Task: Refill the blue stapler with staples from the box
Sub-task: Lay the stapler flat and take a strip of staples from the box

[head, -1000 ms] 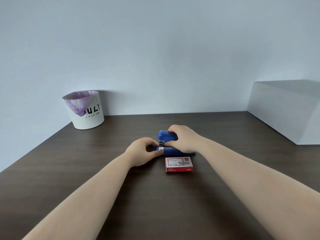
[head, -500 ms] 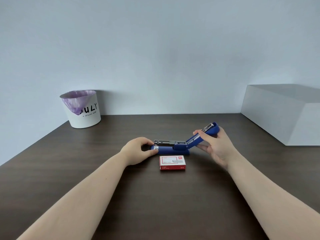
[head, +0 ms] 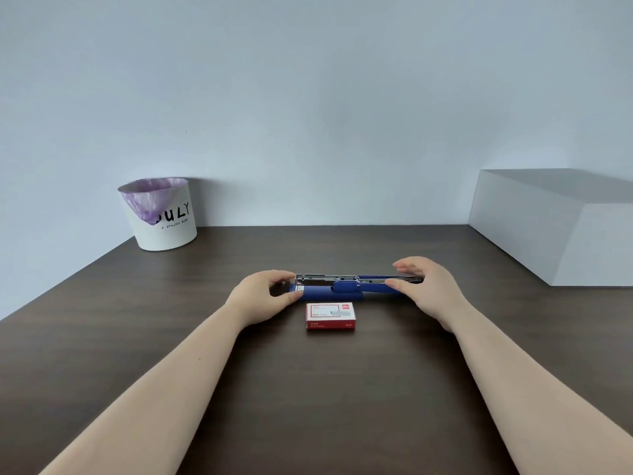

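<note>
- The blue stapler (head: 329, 292) lies at the centre of the frame on the dark worktop (head: 308, 389), swung fully open — base and top arm stretched flat in one line from left to right, the metal staple channel facing up.
- Just below it in the frame, apart by a thin strip of worktop, sits the red staple box (head: 330, 315), closed and flat.
- Bare worktop runs broad below the box and to either side, out past both forearms; behind the stapler it is clear up to the wall.
- The left hand (head: 263, 296) curls round the stapler's left end, thumb and fingers pinching the base.
- The right hand (head: 424, 289) is half open at the stapler's right end — thumb touching the top arm's near side, fingers spread loosely above it; whether they touch it I cannot tell.
- At the upper left, against the wall, stands a white bin (head: 161, 214) with a purple liner.
- At the right edge a grey box (head: 555, 228) rests on the worktop, well apart from the hands.
</note>
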